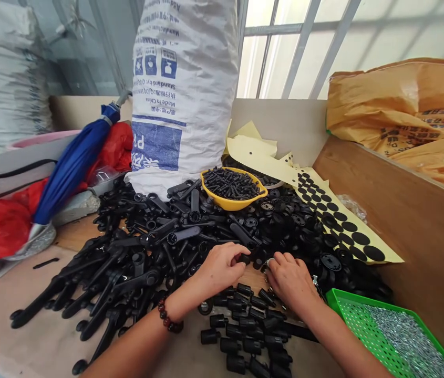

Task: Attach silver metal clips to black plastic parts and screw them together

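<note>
Head view gives me a wide look over a tan counter (48, 320), with a plywood board (403, 226) standing along its right side. A tall white woven sack (182, 89) stands upright at the back, and a crumpled orange-yellow plastic bag (399, 110) lies beyond the board. On the left, a folded blue umbrella (74, 163) leans across a red plastic bag (1, 231).

Across the middle, I see a heap of black plastic lever handles (99, 294) running into a mound of round black plastic hubs (296, 226). A pale yellow backing sheet (387, 257) dotted with round black pads (343, 226) lies along the mound's far right side. A yellow plastic bowl (245, 206) of black screws (231, 184) sits on the heap. A green mesh tray (348, 304) of silver screws (403, 336) sits at lower right, and short black cylindrical knobs (237, 336) crowd the counter below my view of the hands.

The left hand (219, 268), wearing a red bead bracelet (168, 315), has its grip clenched on a small black plastic part (243, 258), held just in front of the mound. The right hand (290, 281) is close beside it, its fingers (280, 260) curled downward; I cannot tell whether that grip holds anything.
</note>
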Demonstrator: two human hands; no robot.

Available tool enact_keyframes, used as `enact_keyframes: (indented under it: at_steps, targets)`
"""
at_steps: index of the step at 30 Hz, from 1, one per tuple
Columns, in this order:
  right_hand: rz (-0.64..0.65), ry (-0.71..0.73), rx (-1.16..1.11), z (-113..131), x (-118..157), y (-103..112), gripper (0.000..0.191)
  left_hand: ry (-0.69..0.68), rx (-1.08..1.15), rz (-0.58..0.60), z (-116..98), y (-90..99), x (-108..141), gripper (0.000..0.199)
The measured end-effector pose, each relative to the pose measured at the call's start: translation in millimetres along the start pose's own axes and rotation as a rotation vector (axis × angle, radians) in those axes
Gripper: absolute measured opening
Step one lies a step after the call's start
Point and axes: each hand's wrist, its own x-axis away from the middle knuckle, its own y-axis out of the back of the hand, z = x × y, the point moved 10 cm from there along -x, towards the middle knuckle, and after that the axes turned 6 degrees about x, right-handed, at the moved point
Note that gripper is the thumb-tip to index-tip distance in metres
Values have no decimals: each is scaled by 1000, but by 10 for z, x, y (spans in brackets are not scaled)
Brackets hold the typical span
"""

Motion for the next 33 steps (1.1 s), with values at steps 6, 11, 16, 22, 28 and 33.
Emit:
enact_keyframes:
  at_steps: [6, 11, 16, 22, 28, 33]
  targets:
    - [-6, -9, 8, 122, -68, 96, 15, 299, 691, -61, 229, -117, 200, 24]
    - [-20, -46, 8, 105, -66, 106, 12, 409, 1037, -69, 224, -245, 341, 22]
    - [-44, -69, 1, 4, -58, 73, 13, 457, 1168, -78, 254, -305, 437, 31]
    - [-122, -97, -28, -206, 21, 103, 18, 492, 1169, -110, 306, -341, 490, 32]
    - [-226, 68, -244, -157, 331, 493, 29, 504, 1295, -122, 299, -397, 478, 38]
    - [-453, 165, -632, -86, 617, 1050, 24, 496, 1345, -109, 255, -443, 489, 37]
